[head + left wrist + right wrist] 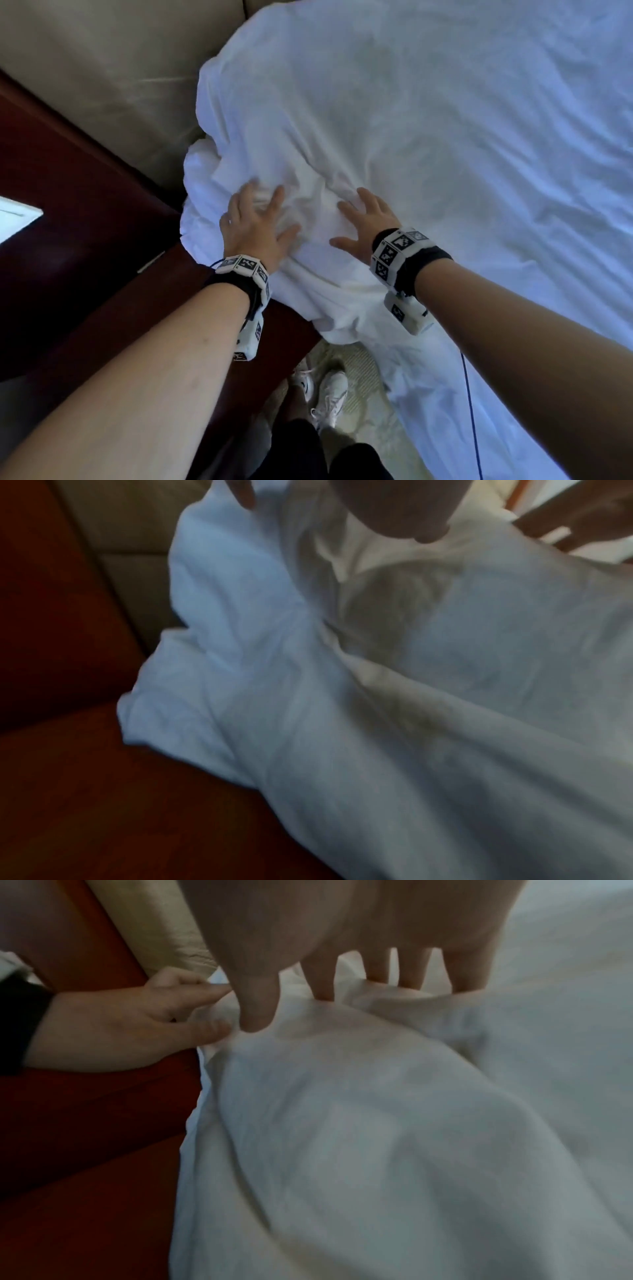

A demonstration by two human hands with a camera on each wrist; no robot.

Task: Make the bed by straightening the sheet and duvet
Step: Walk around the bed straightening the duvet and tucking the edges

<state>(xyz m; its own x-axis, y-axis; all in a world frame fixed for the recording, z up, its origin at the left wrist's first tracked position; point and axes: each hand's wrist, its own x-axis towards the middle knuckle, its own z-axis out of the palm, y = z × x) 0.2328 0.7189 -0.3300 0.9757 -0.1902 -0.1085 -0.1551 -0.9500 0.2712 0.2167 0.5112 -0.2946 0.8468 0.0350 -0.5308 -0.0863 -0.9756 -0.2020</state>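
Observation:
A white duvet [428, 137] covers the bed, wrinkled and bunched into a rounded lump at the near corner by the headboard. My left hand [257, 222] lies on that lump with fingers spread, pressing the fabric down. A short way to its right, my right hand [366, 222] presses on the duvet, fingers straight and spread. In the right wrist view, the right hand's fingertips [322, 991] dent the cloth [342, 1123], with the left hand [130, 1020] beside them at the fabric's edge. The left wrist view shows the bunched corner [240, 669] hanging over dark wood. Neither hand grips anything.
A beige padded headboard [120, 68] stands at the upper left. A dark red-brown wooden nightstand [85, 257] sits tight against the bed corner. My white shoes [329, 394] stand on patterned carpet between nightstand and bed. A blue cable [471, 411] hangs from the right wrist.

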